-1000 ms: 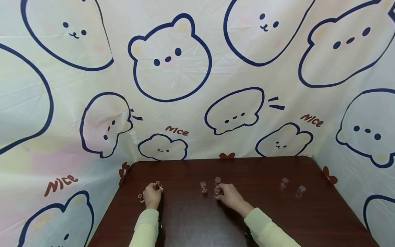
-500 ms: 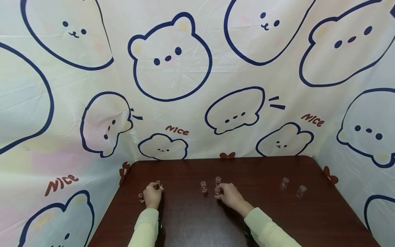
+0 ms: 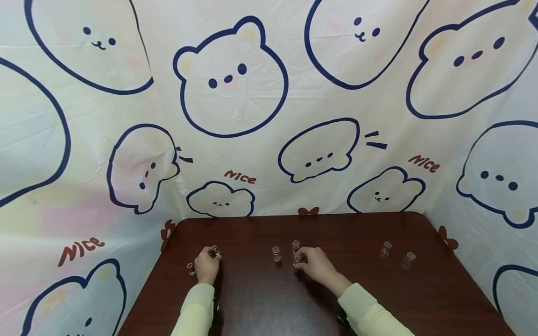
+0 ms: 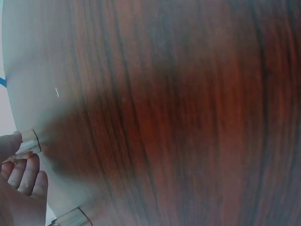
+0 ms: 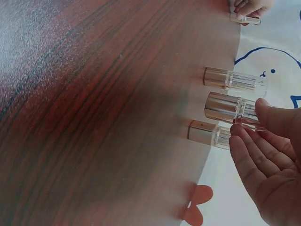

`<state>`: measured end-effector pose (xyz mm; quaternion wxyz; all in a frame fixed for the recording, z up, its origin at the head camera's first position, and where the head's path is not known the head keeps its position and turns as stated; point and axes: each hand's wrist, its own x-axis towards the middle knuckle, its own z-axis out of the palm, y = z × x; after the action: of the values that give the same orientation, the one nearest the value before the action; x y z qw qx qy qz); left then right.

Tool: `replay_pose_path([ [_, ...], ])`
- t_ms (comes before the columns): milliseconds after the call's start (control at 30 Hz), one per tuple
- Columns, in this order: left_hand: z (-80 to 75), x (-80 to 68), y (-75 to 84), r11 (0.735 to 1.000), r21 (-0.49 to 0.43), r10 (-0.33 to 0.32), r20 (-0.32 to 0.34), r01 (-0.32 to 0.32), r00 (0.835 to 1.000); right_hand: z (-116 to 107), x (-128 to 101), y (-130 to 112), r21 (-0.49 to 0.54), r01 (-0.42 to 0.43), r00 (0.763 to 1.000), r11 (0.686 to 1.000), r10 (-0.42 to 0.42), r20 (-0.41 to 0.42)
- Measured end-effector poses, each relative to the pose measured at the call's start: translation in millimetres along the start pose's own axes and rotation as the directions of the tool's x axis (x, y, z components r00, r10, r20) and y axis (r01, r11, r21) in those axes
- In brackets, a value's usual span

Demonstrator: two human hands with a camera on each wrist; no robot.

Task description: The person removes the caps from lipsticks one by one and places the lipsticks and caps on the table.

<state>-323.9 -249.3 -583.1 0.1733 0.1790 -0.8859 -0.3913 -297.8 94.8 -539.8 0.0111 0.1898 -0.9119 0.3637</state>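
Behind the table hangs a cloth printed with bears; the word "Nice" can be read on it three times. On the table stand seven small clear vials. The right hand, near the table's middle, has its fingers lightly curled, thumb and fingertips pinching the top of one vial; two more vials stand just beside it, one behind, one to its left. The left hand, toward the table's left edge, pinches another vial between thumb and curled fingers, and a fifth vial stands just left of it. Two spare vials stand well apart toward the table's right edge.
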Motion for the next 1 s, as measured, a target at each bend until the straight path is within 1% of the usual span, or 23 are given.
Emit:
replay_pose_path([
  [200, -1.1, -0.4, -1.1, 1.0, 0.019, 0.018, 0.002, -0.018, 1.0, -10, -3, -3, 0.012, 0.0, 1.0, 1.0, 0.0, -0.007],
  [533, -1.3, 0.3, -1.1, 0.999, 0.027, 0.026, 0.003, -0.026, 1.0, -32, -8, -7, 0.046, 0.0, 0.999, 0.999, 0.003, -0.053],
  [800, -5.7, -2.1, 0.1, 1.0, 0.021, 0.011, 0.01, -0.011, 1.0, -48, -11, -13, 0.085, -0.01, 0.997, 0.996, 0.017, -0.079],
  [1000, -5.7, -4.8, 0.3, 1.0, -0.007, 0.005, 0.022, -0.005, 1.0, -56, -15, -15, 0.108, -0.019, 0.993, 0.994, 0.031, -0.11],
])
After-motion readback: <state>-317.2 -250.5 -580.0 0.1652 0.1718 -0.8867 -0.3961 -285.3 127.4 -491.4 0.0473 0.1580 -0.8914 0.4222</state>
